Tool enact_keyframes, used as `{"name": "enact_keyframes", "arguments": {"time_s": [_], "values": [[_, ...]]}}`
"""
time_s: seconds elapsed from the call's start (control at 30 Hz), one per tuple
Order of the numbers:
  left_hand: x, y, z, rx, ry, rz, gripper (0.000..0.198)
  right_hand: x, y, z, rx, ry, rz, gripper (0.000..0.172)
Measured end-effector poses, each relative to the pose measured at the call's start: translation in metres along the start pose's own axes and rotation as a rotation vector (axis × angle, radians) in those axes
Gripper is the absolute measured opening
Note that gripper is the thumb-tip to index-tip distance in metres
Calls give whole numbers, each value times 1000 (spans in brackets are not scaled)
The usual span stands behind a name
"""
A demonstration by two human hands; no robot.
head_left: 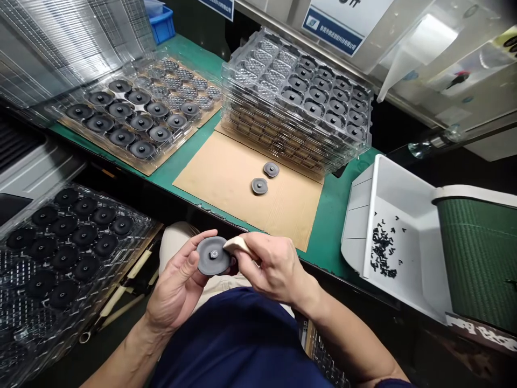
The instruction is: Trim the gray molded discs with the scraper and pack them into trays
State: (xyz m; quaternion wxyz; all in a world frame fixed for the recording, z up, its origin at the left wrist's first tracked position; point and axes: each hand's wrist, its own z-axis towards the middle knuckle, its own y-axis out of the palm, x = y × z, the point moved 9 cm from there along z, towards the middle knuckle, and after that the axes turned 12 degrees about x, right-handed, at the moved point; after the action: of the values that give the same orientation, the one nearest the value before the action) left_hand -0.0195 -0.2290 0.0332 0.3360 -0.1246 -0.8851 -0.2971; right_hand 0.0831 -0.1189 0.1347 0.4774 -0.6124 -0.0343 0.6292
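Observation:
My left hand [181, 280] grips a dark grey round plastic disc [212, 264] by its edge, with the small raised hub facing up. In my right hand [274, 264] a cream-coloured piece [237, 244], like a folded cloth or pad, is pinched against the disc's right rim. Part of that piece is hidden by my fingers. Two more such discs, a nearer one [259, 186] and a farther one [271, 169], lie on the cardboard sheet [218, 178] in front of me.
Behind the cardboard stands a stack of clear trays [283, 124] with discs on top. Another disc-filled tray [169, 137] lies left on the green table [194, 148]; one more tray [117, 194] sits lower left. At right, a white bin [407, 215] holds small black pieces beside a green basket [480, 253].

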Motion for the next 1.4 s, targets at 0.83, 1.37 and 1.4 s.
{"name": "enact_keyframes", "arguments": {"time_s": [0.83,1.37,1.4], "values": [[1,8,-2,-53,-83,-84,41,-10,1,-3,1,-155,-186,18],[10,11,0,-1,69,-87,42,-10,-1,-6,67,-130,-219,18],[12,10,1,17,89,-91,42,-10,1,-7,54,-124,-203,18]]}}
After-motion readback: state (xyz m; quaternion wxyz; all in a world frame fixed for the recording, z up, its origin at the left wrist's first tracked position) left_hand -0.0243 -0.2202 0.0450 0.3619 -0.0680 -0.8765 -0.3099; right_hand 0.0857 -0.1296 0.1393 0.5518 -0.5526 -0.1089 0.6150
